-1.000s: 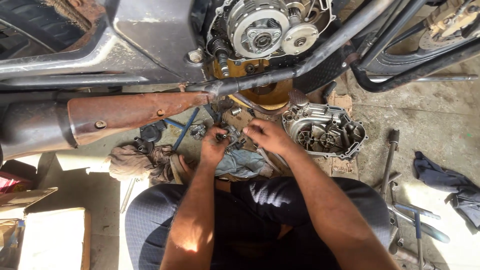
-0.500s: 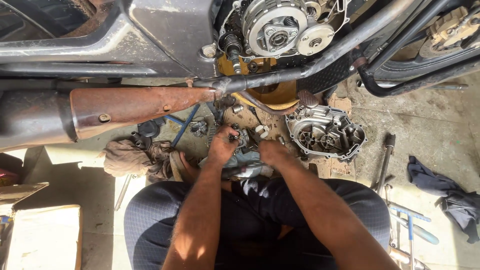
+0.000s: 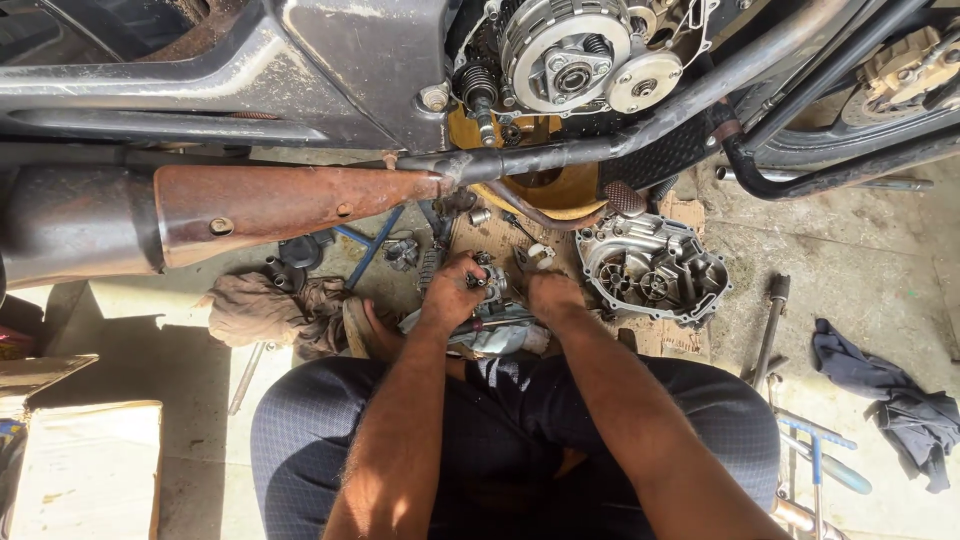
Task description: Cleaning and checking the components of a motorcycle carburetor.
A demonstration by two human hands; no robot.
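Both grips closed, left hand [image 3: 452, 292], right hand [image 3: 553, 297], small metal part [image 3: 492, 282] between

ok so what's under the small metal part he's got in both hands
A pale blue-grey cloth lies under the small metal part, spread over the lap. The left hand and right hand cover its sides, so what lies directly beneath stays hidden.

Concrete floor [image 3: 860, 250], grey, dusty and stained, in strong sunlight on the right; deep shadow lower left. Flattened cardboard [image 3: 690, 340] lies on it. Dark cloth [image 3: 900, 400] crumpled at right, brownish rag [image 3: 265, 312] at left. Pale cardboard box [image 3: 85, 470] in bottom-left corner.
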